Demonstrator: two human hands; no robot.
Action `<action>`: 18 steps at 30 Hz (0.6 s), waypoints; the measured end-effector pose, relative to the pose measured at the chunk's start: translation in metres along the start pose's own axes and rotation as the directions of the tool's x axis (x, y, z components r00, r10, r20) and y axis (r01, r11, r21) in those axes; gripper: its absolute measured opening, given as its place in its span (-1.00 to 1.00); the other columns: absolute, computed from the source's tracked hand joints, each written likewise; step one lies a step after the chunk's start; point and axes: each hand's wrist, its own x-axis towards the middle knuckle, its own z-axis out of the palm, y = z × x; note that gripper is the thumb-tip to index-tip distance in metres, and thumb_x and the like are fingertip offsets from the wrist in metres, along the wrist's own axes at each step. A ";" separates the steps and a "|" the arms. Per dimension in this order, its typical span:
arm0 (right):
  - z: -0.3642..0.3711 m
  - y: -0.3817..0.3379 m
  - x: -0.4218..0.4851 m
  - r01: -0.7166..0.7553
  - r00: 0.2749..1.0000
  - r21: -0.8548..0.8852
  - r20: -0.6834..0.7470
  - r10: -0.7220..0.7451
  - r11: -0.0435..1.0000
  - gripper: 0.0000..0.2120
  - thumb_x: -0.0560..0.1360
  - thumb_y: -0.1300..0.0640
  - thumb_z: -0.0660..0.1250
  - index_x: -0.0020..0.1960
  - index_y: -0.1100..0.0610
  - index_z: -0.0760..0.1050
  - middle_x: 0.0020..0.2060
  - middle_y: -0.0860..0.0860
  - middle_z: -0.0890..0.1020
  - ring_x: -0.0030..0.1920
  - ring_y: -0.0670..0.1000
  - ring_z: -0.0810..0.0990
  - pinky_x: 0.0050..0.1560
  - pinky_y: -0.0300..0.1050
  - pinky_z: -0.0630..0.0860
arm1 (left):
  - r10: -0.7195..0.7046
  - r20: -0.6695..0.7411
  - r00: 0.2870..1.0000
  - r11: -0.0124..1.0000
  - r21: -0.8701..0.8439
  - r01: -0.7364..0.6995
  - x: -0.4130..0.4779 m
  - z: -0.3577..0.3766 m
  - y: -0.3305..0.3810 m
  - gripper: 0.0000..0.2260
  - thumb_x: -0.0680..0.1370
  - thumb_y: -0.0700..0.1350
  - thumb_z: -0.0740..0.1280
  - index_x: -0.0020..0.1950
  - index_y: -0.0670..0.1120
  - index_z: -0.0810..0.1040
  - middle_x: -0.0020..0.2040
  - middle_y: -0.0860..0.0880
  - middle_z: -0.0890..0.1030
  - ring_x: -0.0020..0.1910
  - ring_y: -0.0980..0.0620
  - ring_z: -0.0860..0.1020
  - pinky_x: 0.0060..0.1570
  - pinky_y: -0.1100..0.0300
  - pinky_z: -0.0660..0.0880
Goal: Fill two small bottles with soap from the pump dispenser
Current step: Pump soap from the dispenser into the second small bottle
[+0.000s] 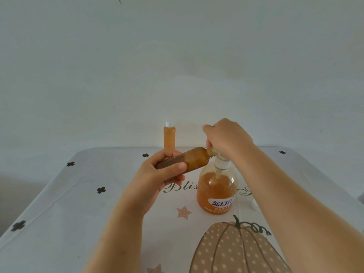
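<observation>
My left hand (163, 174) grips a small amber bottle (194, 158) that lies almost on its side, its open neck against the spout of the pump dispenser (216, 192). The dispenser is a clear round bottle with orange soap and a white pump. My right hand (226, 138) lies curled over the pump head and hides most of it. A second small bottle (169, 138), full of orange soap and with a white cap, stands upright behind, near the table's far edge.
The table (78, 203) has a white cloth printed with a pumpkin, stars and black crosses. A small white object (255, 204), partly behind my right forearm, lies to the right of the dispenser. A pale wall stands close behind the table.
</observation>
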 end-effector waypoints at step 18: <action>-0.006 -0.004 -0.005 -0.010 1.000 0.038 -0.005 0.010 0.999 -0.61 0.59 -0.01 0.12 -0.05 0.18 0.65 -0.25 0.07 0.67 -0.31 0.07 0.56 -0.24 -0.11 0.45 | -0.008 0.019 1.000 1.000 -0.009 0.008 -0.002 0.002 0.001 -0.57 0.22 -0.13 0.57 0.03 -0.16 0.57 -0.16 -0.10 0.60 -0.27 -0.05 0.59 -0.15 0.13 0.58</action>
